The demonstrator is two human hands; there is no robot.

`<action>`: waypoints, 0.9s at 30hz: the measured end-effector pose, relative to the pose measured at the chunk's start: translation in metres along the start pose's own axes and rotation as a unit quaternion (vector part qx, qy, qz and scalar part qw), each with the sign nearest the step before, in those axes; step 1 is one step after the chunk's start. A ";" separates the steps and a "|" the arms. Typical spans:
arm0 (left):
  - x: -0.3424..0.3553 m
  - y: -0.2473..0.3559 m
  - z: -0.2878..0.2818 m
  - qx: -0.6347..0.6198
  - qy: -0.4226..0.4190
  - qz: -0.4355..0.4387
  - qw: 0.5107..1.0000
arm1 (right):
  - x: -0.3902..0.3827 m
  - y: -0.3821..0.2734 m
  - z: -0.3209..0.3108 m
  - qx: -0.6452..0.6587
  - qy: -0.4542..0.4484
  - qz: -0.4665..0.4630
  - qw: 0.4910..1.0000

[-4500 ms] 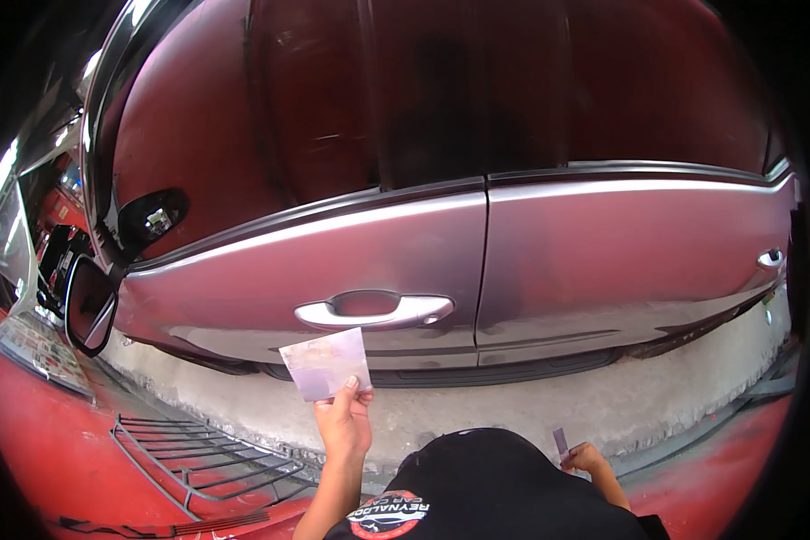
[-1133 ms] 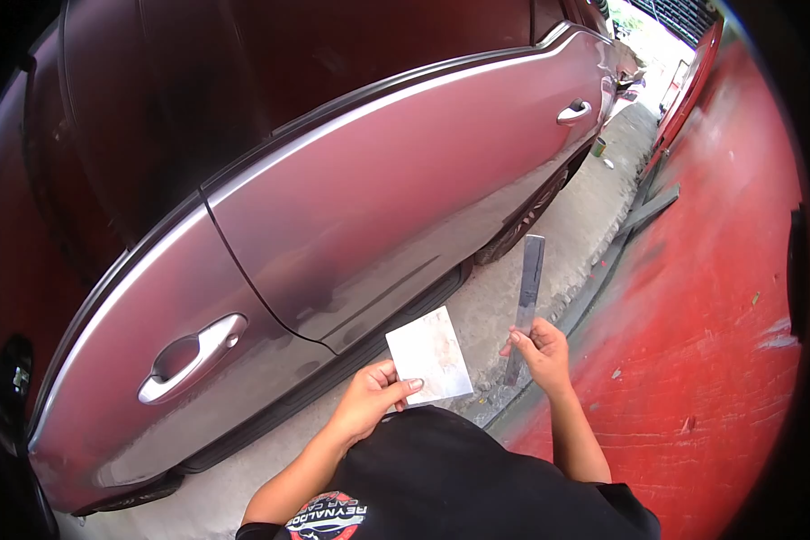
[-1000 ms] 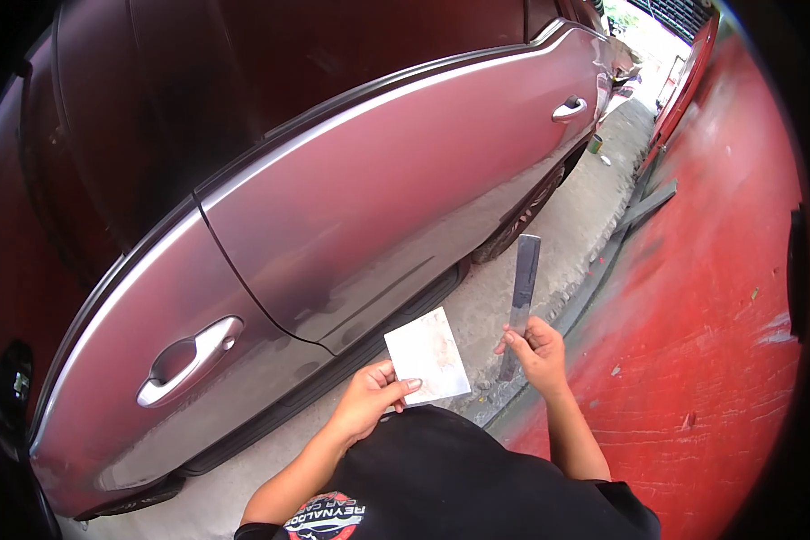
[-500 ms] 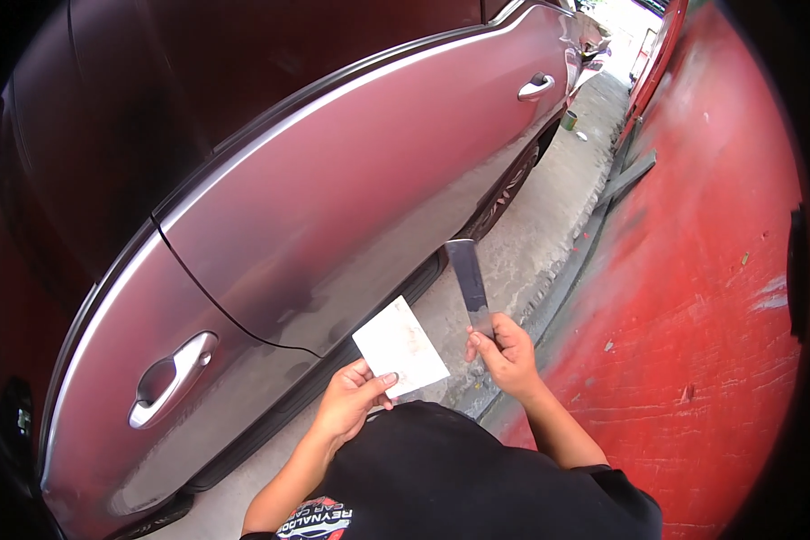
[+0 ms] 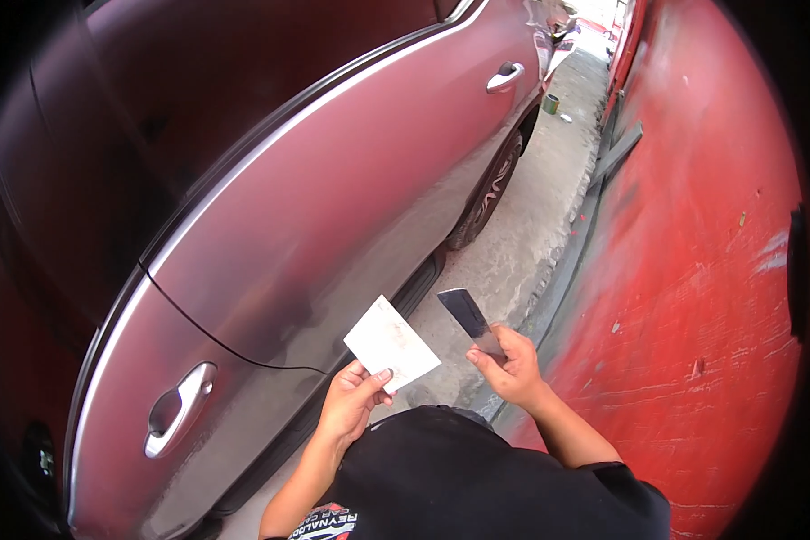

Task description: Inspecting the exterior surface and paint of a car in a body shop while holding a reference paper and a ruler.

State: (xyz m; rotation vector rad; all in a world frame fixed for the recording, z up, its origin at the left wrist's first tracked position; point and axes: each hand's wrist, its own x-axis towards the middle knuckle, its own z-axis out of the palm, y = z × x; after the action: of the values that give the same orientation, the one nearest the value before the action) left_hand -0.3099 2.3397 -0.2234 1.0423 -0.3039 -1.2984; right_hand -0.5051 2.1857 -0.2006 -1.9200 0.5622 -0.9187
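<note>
The left hand (image 5: pixel 352 402) pinches a white card (image 5: pixel 390 339) by its lower edge; just right, apart, the right hand (image 5: pixel 511 367) pinches a dark strip (image 5: pixel 464 315) slanting up-left toward the card, lower end apparently hidden.

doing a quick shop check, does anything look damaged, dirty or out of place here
The red surface on the right is scuffed, with pale scratches and chipped-looking spots. The white card in the left hand has brownish smudges. A green can stands on the concrete strip near the wheel, possibly left underfoot.
</note>
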 end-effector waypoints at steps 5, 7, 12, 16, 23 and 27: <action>0.011 -0.001 0.007 0.023 -0.006 -0.012 1.000 | -0.003 -0.004 -0.007 -0.027 0.042 -0.020 0.999; 0.015 -0.001 0.010 0.031 -0.015 -0.017 0.999 | -0.007 -0.002 -0.011 -0.018 0.054 -0.001 0.998; 0.027 -0.006 0.014 0.032 -0.034 -0.037 0.998 | -0.015 0.011 -0.019 0.007 0.085 0.032 0.996; 0.036 -0.016 0.014 0.035 -0.044 -0.055 0.997 | -0.021 0.014 -0.026 0.015 0.106 0.063 0.992; 0.048 -0.034 0.017 -0.025 -0.082 -0.148 0.985 | -0.046 0.045 -0.035 0.034 0.158 0.134 0.978; 0.053 -0.038 0.023 -0.003 -0.072 -0.168 0.983 | -0.067 0.058 -0.037 0.039 0.167 0.196 0.965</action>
State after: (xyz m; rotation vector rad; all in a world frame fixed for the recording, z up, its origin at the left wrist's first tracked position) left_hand -0.3349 2.2858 -0.2587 1.0251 -0.2392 -1.6829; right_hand -0.5763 2.1838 -0.2647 -1.5128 1.0474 -0.9891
